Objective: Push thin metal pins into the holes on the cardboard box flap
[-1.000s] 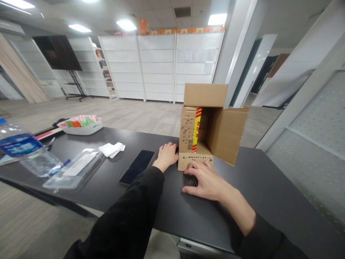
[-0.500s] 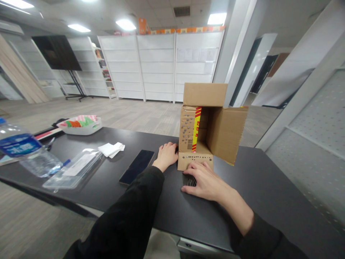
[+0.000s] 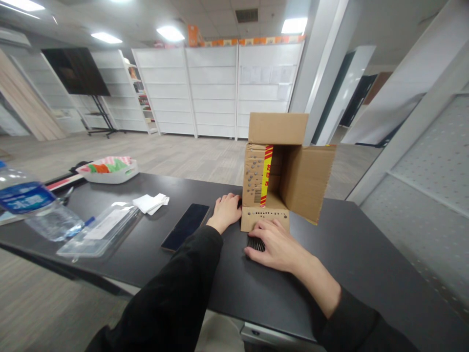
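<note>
A cardboard box (image 3: 252, 171) stands on the dark table with its opening facing me and flaps spread. Holes and round marks dot its left flap, which carries a red and yellow tape strip. The front flap (image 3: 264, 213) hangs low and has a row of small holes. My left hand (image 3: 226, 211) rests on the table against the box's left side, fingers stretched out; a dark patch by its fingertips is unclear. In front of the lower flap, my right hand (image 3: 273, 244) curls its thumb and fingers around a row of thin dark rods (image 3: 256, 243), partly hidden beneath it.
A phone (image 3: 186, 227) lies left of my left arm. Farther left are white tissues (image 3: 151, 203), a clear plastic case (image 3: 100, 230) and a water bottle (image 3: 40, 205). A white basket (image 3: 108, 175) sits at the back left edge. A partition (image 3: 428, 195) stands at the right.
My right hand has shifted very slightly to the left, its thumb drawing in a little around the thin dark rods. My left hand and the box keep their places.
</note>
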A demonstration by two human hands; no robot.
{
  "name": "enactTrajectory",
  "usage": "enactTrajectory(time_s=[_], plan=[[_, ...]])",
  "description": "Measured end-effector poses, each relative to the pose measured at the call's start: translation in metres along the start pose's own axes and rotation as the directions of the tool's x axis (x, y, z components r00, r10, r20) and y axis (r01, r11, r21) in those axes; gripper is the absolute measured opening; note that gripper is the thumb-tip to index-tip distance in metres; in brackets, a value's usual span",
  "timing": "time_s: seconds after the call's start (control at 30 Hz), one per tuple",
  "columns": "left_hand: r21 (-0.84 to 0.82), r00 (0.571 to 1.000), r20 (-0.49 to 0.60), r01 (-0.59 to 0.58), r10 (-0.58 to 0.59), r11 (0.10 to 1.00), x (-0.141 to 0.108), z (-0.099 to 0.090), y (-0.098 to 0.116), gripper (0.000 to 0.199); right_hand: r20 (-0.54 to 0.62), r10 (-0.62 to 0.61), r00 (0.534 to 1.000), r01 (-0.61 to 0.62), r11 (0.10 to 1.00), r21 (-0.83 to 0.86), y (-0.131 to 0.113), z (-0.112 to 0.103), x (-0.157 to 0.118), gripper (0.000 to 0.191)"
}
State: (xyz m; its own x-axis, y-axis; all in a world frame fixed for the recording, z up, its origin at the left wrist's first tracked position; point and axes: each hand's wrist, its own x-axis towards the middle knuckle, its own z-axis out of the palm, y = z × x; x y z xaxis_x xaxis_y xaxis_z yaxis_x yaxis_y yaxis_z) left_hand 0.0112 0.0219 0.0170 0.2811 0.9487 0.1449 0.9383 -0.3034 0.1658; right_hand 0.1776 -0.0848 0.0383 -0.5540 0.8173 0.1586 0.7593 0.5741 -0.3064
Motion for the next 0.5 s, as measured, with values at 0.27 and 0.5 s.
enactTrajectory(time_s=[0.27, 0.5], plan=[[0.004, 1.0, -0.001, -0.001, 0.001, 1.0, 0.0006, 0.0008, -0.0002, 0.032, -0.023, -0.019, 1.0, 0.019, 1.0, 0.002, -0.0011, -0.0014, 0.003, 0.029], [-0.001, 1.0, -0.011, -0.008, 0.008, 1.0, 0.0008, 0.0018, -0.0015, 0.033, -0.075, -0.033, 0.997, 0.034, 0.999, 0.011, 0.0033, -0.0008, 0.0037, 0.03]])
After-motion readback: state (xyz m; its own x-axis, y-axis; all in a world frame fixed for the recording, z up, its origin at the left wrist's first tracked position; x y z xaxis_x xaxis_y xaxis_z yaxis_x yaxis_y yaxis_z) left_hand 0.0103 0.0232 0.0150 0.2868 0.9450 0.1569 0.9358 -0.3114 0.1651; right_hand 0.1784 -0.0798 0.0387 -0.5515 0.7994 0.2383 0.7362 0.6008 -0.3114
